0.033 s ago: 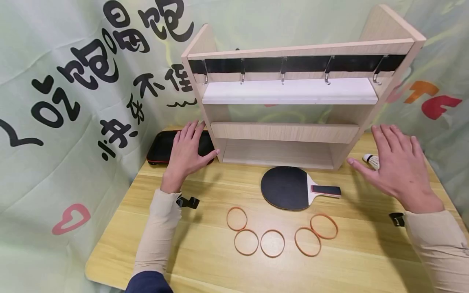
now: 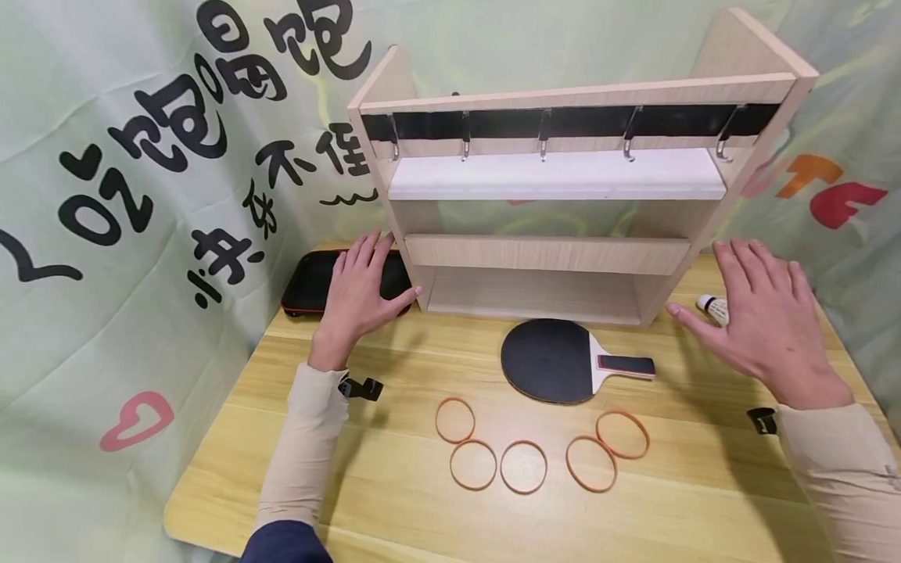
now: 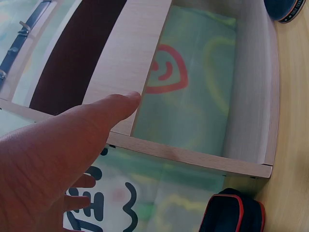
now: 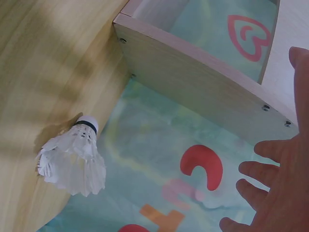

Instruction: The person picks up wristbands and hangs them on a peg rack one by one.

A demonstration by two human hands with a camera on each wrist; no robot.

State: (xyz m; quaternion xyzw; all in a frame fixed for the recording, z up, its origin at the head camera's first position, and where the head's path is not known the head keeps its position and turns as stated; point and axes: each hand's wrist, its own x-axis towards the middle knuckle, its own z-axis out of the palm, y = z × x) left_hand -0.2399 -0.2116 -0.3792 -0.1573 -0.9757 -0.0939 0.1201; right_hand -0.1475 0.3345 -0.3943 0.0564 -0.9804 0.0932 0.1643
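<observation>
My left hand point(image 2: 357, 295), fingers straight and spread, is over the black case with red trim point(image 2: 307, 283), beside the left side of the wooden shelf unit point(image 2: 549, 254). Over on the right, my right hand point(image 2: 770, 320) is spread out flat with nothing in it. A white shuttlecock point(image 4: 77, 157) lies on the table near it, partly covered by that hand in the head view. Between the hands lies a table tennis paddle point(image 2: 547, 361) with a black face. Several orange rubber bands point(image 2: 524, 467) are on the table in front of the paddle.
Metal hooks point(image 2: 543, 145) hang in a row on the black strip point(image 2: 507, 125) of the shelf unit. A white shelf board point(image 2: 556, 176) sits below them. The wooden table point(image 2: 394, 500) meets a printed curtain point(image 2: 84, 344) at the left and back.
</observation>
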